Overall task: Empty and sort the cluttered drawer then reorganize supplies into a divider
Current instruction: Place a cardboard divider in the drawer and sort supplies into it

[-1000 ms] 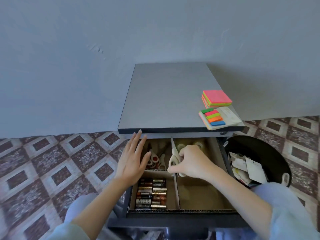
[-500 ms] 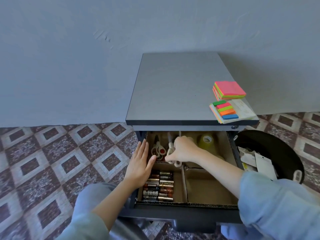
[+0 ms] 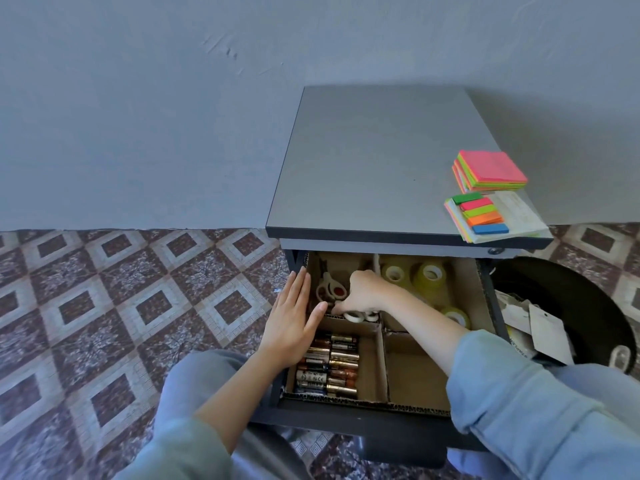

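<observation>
The open drawer (image 3: pixel 349 415) holds a cardboard divider (image 3: pixel 382 362). My right hand (image 3: pixel 365 294) is shut on the white scissors (image 3: pixel 358 317), low in the back-left compartment next to red-handled scissors (image 3: pixel 330 291). My left hand (image 3: pixel 294 322) lies flat and open on the drawer's left edge. Several batteries (image 3: pixel 329 365) fill the front-left compartment. Yellowish tape rolls (image 3: pixel 429 275) sit in the back-right compartment. The front-right compartment (image 3: pixel 415 372) holds nothing that shows.
On the grey cabinet top (image 3: pixel 374 161) lie a stack of neon sticky notes (image 3: pixel 490 169) and a pad with coloured index tabs (image 3: pixel 485 216). A black bin (image 3: pixel 581 306) with paper scraps stands to the right. Patterned floor tiles spread to the left.
My right hand has carried the white scissors leftward over the middle partition and down into the back-left compartment. The left hand stays on the drawer's edge. The camera has shifted.
</observation>
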Demonstrator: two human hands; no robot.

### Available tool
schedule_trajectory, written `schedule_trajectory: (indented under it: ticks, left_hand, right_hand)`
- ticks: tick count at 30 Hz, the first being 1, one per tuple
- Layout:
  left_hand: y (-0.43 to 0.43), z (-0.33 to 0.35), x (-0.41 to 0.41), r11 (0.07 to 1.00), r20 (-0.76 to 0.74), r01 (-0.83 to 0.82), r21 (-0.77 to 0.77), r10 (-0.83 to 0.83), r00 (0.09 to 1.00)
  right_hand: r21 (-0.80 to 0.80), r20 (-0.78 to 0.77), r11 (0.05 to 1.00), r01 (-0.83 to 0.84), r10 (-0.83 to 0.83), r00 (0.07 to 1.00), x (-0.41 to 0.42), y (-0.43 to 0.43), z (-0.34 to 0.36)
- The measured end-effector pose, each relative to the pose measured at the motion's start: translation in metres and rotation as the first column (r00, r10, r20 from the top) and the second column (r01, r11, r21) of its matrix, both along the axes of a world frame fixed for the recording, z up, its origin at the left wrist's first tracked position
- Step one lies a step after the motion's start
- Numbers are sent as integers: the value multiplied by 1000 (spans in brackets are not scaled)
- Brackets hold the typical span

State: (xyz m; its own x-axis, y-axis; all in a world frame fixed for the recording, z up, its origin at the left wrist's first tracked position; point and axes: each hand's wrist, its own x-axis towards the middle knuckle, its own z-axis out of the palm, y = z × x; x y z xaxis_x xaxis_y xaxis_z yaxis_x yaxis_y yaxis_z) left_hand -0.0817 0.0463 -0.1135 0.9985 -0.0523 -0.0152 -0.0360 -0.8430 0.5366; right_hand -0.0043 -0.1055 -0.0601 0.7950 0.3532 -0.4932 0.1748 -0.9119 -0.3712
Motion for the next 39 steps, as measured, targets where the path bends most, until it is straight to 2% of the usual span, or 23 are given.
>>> schedule_trajectory:
  ticks: [5,8,13,16,20,26,30,35,39]
  left_hand:
    - [0,0,1,1000,-3,-3,-4,3,1000]
    - [0,1,0,1000,-13,-4,-1,4,1000]
    - [0,-1,1,1000,3,-14,-12,14,1000]
    - [0,-1,-1,1000,-1,-17,-17,17,1000]
    - [-2,4,-1,999,-10,-15,-44,15,1000]
    - [-2,6,-2,998,-13,-20,-54,19,1000]
    - [-2,3,-2,999,2,-24,-37,24,1000]
    - [-3,5,-4,999,21,-42,-24,42,999]
    - [-5,11,-6,993,77,-91,71,86,993]
  right_hand:
    - [44,-153,999,31,-24,988,4,-4,8]
    - [59,-274,998,-15,31,961,3,-8,17]
    - [31,-325,996,-86,92,941,-3,-11,24]
    - [81,-338,996,-23,49,940,-1,-15,30]
    - [166,-259,970,180,-133,957,3,-17,30]
    - [37,64,981,189,-191,980,-2,4,9]
    - [56,107,973,222,-227,968,-11,1,11]
    - [294,86,921,256,-293,952,-31,-26,17]
    - [438,85,857,271,-340,936,-45,-57,32]
